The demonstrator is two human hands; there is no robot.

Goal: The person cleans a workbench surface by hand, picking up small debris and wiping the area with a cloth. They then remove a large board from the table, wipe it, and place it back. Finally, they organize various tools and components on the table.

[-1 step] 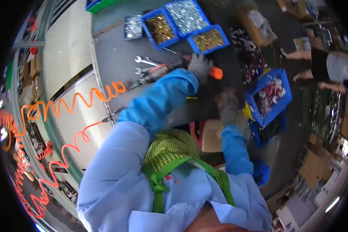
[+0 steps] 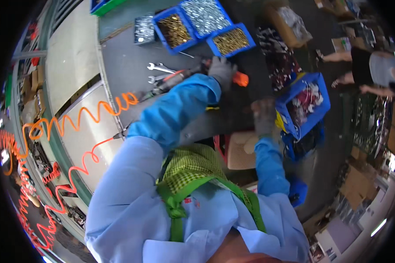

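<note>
The orange piece (image 2: 240, 79) sits mid-table, and I have the left hand (image 2: 222, 72), gloved in grey, just left of it. That hand is bent over whatever lies beneath; the glove hides the contact, so I can't tell whether it is gripping. Left of it, a dark tool (image 2: 175, 80) with orange parts lies partly behind the blue sleeve (image 2: 180, 105); I can't tell whether it joins the orange piece.

My right hand (image 2: 263, 116) is nearer and further right, blurred, beside the blue crate (image 2: 324, 107) of red and white pieces. I can't tell whether it holds anything.

Two spanners (image 2: 161, 68) lie just beyond the tool on the dark table (image 2: 123, 55). Farther off, I see blue bins (image 2: 188, 46) of gold and silver metal pieces, grouped together, with a grey box (image 2: 144, 30) of silver pieces at their left. An orange coiled hose (image 2: 77, 127) stretches across the left side. At far right, I see another person (image 2: 375, 70) beyond the crate.
</note>
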